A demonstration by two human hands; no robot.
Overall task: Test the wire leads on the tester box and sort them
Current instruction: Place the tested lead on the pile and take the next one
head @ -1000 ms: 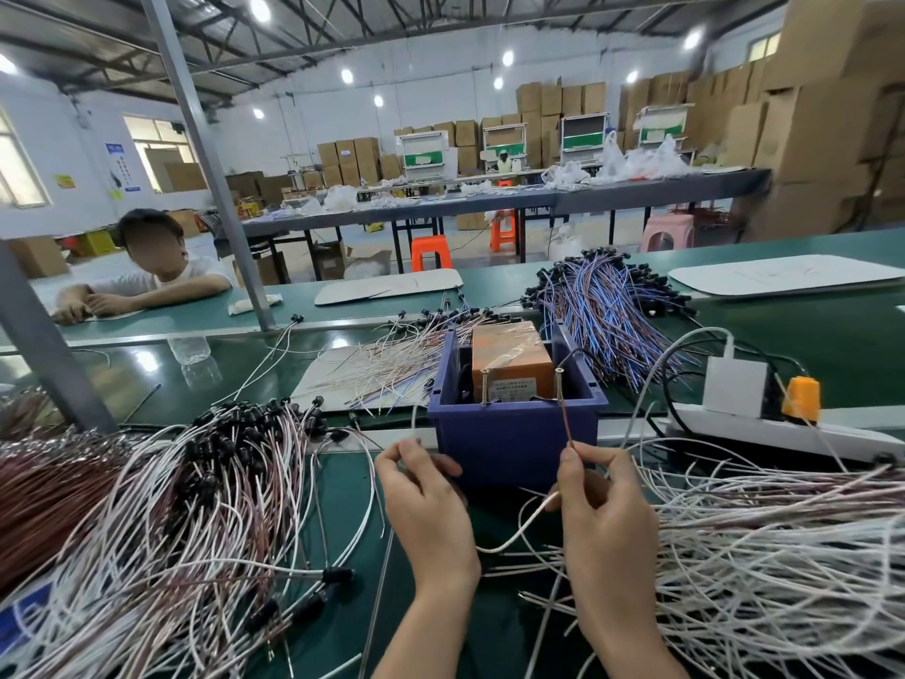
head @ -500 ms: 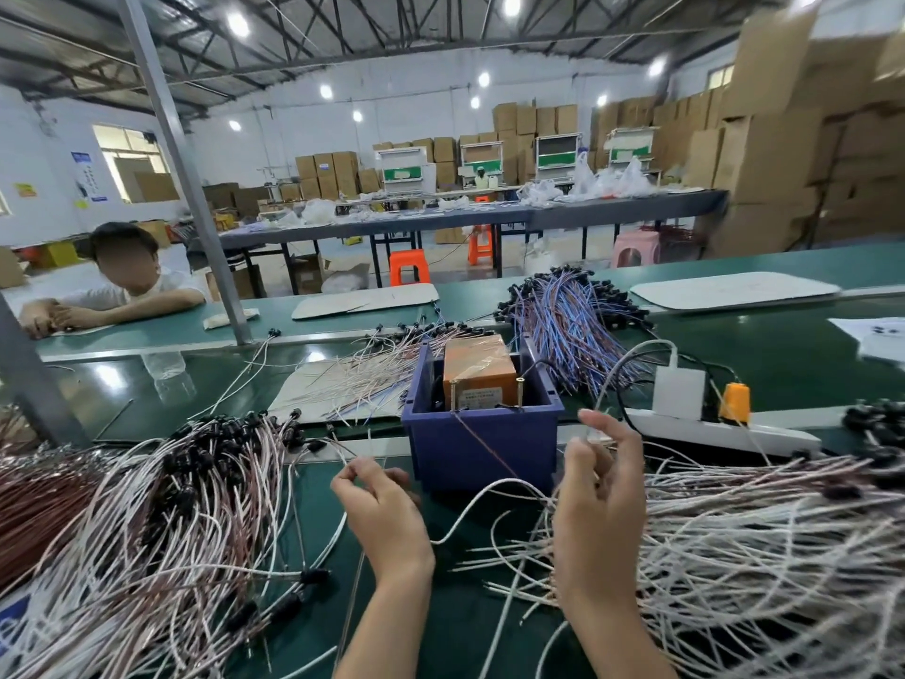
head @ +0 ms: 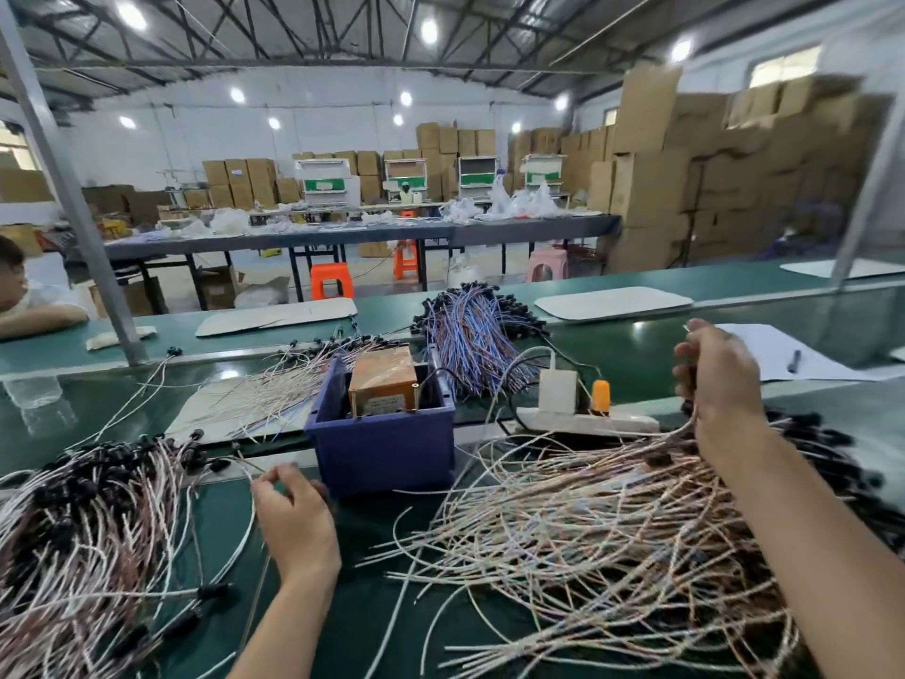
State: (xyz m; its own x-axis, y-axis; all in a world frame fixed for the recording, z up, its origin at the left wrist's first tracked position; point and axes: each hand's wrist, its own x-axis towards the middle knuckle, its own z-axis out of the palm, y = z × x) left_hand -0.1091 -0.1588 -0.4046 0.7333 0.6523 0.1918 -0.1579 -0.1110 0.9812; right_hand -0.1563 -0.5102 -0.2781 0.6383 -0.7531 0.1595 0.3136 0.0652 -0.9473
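Note:
The orange tester box (head: 383,379) sits in a blue bin (head: 382,455) at the middle of the green bench. My left hand (head: 294,521) rests low just left of the bin, fingers curled, pinching a thin wire lead (head: 245,460) that trails toward the left pile of leads (head: 83,541). My right hand (head: 717,379) is raised at the right, gripping the black end of another lead. That lead (head: 678,431) hangs down from it into the big right pile of leads (head: 612,541). Neither hand touches the tester.
A bundle of blue and purple wires (head: 472,343) lies behind the bin. A white power strip (head: 587,423) with an adapter and an orange plug lies right of it. Paper with a pen (head: 778,357) is at far right. A metal post (head: 73,203) and a seated person (head: 19,301) are at left.
The leads were taken off the tester's probes. My right hand swung right and up, lifting a lead from the right pile. My left hand moved left toward the left pile.

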